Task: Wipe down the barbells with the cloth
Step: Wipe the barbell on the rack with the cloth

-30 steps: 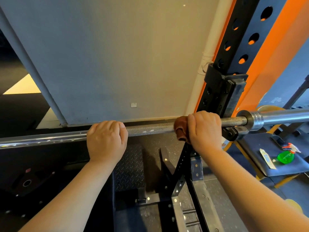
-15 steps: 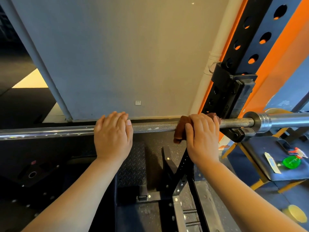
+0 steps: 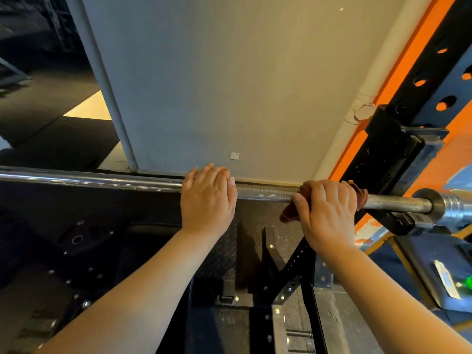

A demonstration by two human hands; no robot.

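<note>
Through the head camera I am looking down along both bare forearms at a steel barbell [image 3: 265, 194] that is lying level across the view, in front of a grey wall [image 3: 229, 85]. Its right end is sitting in a black hook [image 3: 398, 222] on the black, hole-punched rack upright [image 3: 429, 72], and the shiny sleeve [image 3: 457, 204] is sticking out past the collar towards the right edge.

The left hand [image 3: 208, 200] is resting on top of the shaft, just where the smooth part is meeting the knurled part. Its fingers are lying close together and only lightly bent over the bar, not wrapping round it, with the thumb tucked alongside on top.

The right hand [image 3: 329, 213] is gripping a brown cloth [image 3: 290, 214] round the shaft, near the hook. Its fingers are curling over the top of the bar, and the thumb is pressing the cloth from the near side. One tail of the cloth is hanging below the bar on the left of the hand, and an edge is poking out on the right.

A short stretch of bare knurling is showing between the two hands.

A small white wall plate [image 3: 234, 156] is sitting low on the wall, and a white pipe [image 3: 367, 98] is running up beside the upright. Below the bar, dark diamond-plate flooring [image 3: 219, 254] is showing. At the lower right a packet [image 3: 447, 279] is lying on a dark pad [image 3: 421, 264], with something green [image 3: 468, 282] at the frame edge; I cannot tell what it is.
</note>
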